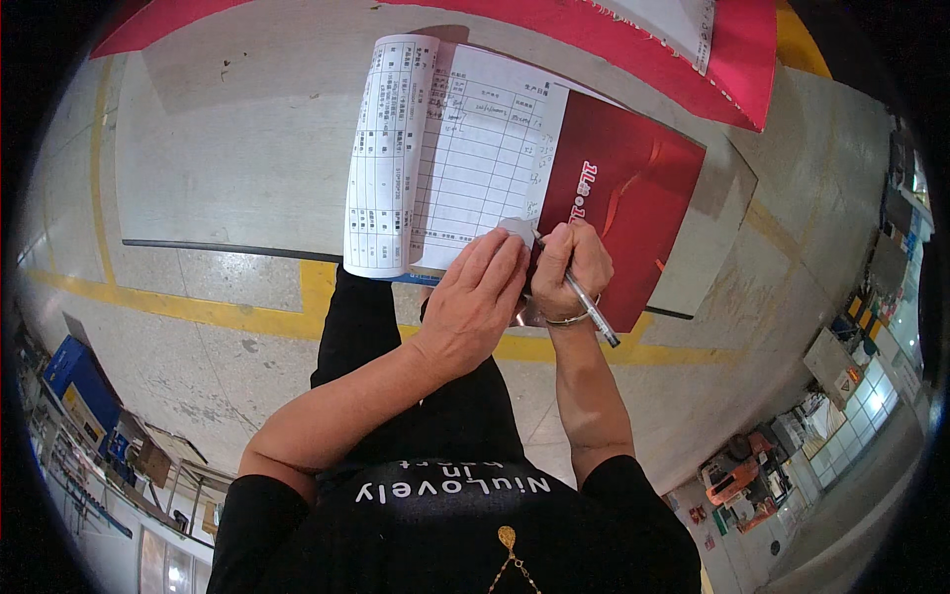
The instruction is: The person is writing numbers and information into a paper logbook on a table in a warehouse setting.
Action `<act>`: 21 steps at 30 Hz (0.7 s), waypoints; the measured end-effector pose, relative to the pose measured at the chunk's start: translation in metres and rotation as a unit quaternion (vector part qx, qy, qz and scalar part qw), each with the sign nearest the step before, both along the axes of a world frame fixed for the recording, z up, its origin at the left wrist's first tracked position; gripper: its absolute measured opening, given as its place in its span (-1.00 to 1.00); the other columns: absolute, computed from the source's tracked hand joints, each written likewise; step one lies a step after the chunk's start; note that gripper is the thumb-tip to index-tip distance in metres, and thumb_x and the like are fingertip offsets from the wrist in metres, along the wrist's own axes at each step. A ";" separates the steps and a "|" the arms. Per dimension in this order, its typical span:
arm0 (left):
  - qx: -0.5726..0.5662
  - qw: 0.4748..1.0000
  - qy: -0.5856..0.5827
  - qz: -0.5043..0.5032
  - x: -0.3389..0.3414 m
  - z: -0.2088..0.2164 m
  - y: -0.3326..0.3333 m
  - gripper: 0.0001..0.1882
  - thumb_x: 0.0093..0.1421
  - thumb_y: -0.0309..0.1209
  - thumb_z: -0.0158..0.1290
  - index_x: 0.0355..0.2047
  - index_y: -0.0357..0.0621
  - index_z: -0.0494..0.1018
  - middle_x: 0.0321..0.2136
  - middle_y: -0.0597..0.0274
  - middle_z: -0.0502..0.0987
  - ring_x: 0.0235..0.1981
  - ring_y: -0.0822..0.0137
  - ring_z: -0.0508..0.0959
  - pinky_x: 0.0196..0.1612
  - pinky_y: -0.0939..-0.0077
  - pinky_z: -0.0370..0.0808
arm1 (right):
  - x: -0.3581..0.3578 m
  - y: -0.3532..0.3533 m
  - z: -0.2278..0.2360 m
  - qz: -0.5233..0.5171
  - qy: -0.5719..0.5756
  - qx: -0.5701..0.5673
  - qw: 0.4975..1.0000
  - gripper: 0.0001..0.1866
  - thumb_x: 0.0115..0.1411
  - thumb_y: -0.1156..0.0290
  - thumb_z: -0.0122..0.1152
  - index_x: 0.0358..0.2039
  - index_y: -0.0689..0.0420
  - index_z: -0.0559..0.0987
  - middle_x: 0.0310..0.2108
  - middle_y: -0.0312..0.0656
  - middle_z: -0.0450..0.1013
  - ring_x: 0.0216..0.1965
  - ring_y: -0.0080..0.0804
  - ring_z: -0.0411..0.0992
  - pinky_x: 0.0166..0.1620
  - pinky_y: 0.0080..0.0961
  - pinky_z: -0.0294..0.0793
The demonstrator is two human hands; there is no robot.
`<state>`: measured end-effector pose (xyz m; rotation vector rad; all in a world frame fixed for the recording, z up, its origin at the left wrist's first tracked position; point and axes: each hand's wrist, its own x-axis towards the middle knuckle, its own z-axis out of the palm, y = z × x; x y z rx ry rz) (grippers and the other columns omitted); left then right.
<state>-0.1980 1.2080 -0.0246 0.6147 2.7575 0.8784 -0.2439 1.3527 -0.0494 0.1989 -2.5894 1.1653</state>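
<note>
My right hand [574, 262] is closed round a pen [596, 315], its tip down by a small white slip of paper [517, 229]. Flat beside it lies my left hand [475, 302], fingers stretched out and their tips on the slip. Beneath them is a printed form [485, 168] with a ruled table and some handwriting in its upper rows. Its turned-back pages [381, 158] curl into a roll on the left. A dark red printed sheet [628, 198] lies at the form's right, close to my right hand.
The form rests on a grey board-like tabletop [237, 168]. Pinkish-red card [737, 84] with a torn edge runs along the far side. Yellow lines [218, 312] mark the floor. A blue cabinet [79, 391] stands at left, and orange machinery [737, 480] at lower right.
</note>
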 end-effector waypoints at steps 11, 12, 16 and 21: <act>0.009 1.000 0.015 0.003 -0.001 0.002 0.000 -0.40 0.05 -0.33 0.22 0.08 -0.34 0.38 0.11 0.00 0.33 0.22 0.05 0.25 0.25 0.18 0.25 | -0.001 -0.002 0.001 0.017 0.003 0.011 1.000 -0.74 0.25 0.53 0.00 -0.61 0.21 0.35 -0.72 -0.15 0.27 -0.72 -0.28 0.29 -0.62 -0.40 0.26; 0.008 1.000 0.014 0.003 0.000 0.001 -0.001 -0.40 0.05 -0.33 0.22 0.08 -0.34 0.38 0.11 0.00 0.33 0.22 0.05 0.25 0.25 0.18 0.25 | -0.001 -0.002 0.001 0.017 0.002 0.010 1.000 -0.74 0.25 0.53 0.00 -0.61 0.21 0.35 -0.72 -0.15 0.27 -0.72 -0.28 0.29 -0.62 -0.40 0.26; 0.013 1.000 0.011 0.001 0.000 0.001 -0.002 -0.41 0.04 -0.33 0.21 0.08 -0.34 0.38 0.12 -0.01 0.32 0.22 0.05 0.26 0.25 0.16 0.25 | 0.000 -0.001 0.000 0.022 0.001 0.014 1.000 -0.74 0.24 0.53 0.01 -0.62 0.21 0.34 -0.72 -0.15 0.28 -0.72 -0.28 0.30 -0.61 -0.41 0.27; 0.019 1.000 0.009 0.006 0.000 0.000 -0.002 -0.39 0.04 -0.33 0.22 0.09 -0.34 0.37 0.12 -0.01 0.31 0.22 0.04 0.25 0.25 0.15 0.25 | -0.006 -0.005 0.000 0.049 0.027 -0.004 0.998 -0.72 0.16 0.60 0.09 -0.66 0.19 0.30 -0.76 -0.16 0.16 -0.76 -0.29 0.17 -0.68 -0.40 0.14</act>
